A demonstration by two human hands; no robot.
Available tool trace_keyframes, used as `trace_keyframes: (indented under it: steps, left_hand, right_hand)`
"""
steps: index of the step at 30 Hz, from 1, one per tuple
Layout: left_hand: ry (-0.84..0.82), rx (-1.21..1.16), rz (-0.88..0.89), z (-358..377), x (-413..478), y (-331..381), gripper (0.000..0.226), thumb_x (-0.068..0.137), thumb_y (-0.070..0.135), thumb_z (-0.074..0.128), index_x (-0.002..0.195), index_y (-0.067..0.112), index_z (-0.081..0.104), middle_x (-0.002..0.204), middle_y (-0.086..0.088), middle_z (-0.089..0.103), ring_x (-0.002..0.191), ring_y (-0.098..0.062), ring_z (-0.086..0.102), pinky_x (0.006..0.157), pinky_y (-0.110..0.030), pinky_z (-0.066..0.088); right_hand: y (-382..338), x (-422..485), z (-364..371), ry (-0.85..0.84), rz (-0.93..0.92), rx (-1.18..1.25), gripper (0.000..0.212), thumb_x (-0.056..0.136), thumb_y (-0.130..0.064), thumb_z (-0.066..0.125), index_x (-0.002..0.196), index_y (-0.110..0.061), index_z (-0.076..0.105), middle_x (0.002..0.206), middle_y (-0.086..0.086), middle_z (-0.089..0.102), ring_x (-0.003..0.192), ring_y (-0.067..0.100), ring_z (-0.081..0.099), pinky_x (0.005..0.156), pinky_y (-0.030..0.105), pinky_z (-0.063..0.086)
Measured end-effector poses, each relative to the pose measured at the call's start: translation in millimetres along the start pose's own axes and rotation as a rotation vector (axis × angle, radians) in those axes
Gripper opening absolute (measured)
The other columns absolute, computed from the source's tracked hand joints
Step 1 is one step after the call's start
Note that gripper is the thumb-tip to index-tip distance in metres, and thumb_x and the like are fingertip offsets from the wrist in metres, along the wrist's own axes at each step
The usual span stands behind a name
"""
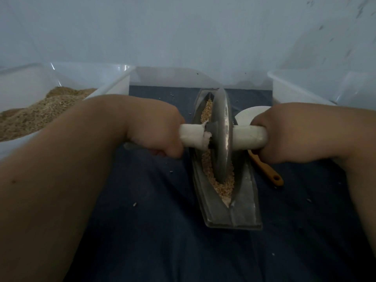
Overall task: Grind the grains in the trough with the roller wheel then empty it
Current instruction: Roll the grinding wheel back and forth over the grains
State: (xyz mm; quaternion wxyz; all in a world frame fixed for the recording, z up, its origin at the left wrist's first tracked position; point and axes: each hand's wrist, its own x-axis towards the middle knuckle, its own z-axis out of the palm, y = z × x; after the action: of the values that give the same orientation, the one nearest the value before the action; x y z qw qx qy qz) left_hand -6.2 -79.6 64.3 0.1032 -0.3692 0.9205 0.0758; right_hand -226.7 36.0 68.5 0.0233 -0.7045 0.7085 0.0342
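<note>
Forearms crowded the lower corners; I saw the left hand (156,137) and right hand (270,137) each curled tight round a white-wrapped end of the roller wheel (221,135). Its disc stood upright in the trough (242,202) at frame centre, among coarse grains (220,187). I judged this the grinding step; next I would roll along the groove with even pressure, then tip out, perhaps into the bin (110,86) at upper left
</note>
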Motion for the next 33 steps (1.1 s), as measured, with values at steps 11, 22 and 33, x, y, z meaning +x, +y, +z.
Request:
trace_keyframes:
  steps: [11,22,33]
  left_hand:
    - [0.644,0.266,-0.115,20.1,35.1,-3.8,0.023,0.076,0.048,0.059,0.092,0.032,0.054,0.065,0.011,0.038,0.067,-0.018,0.044,0.058,-0.030,0.035]
    - [0.217,0.071,-0.008,3.7,15.1,-4.2,0.023,0.066,0.041,0.069,0.068,0.021,0.060,0.056,0.003,0.061,0.053,-0.012,0.058,0.057,-0.031,0.049]
    - [0.149,-0.012,0.004,5.5,12.0,-4.3,0.019,0.067,0.036,0.069,0.064,0.017,0.063,0.050,0.007,0.064,0.044,-0.004,0.055,0.052,-0.025,0.043]
  right_hand:
    - [15.0,46.2,32.6,0.464,0.161,-0.167,0.012,0.072,-0.034,0.060,0.075,-0.033,0.048,0.067,-0.011,0.048,0.056,0.009,0.037,0.049,0.021,0.024]
    - [7.4,19.2,9.8,0.152,0.034,-0.055,0.014,0.070,-0.038,0.066,0.081,-0.034,0.059,0.072,-0.009,0.058,0.066,0.010,0.056,0.059,0.030,0.049]
    - [4.0,17.4,11.8,0.184,0.040,-0.130,0.012,0.069,-0.037,0.062,0.081,-0.034,0.059,0.070,-0.009,0.058,0.064,0.010,0.055,0.057,0.028,0.048]
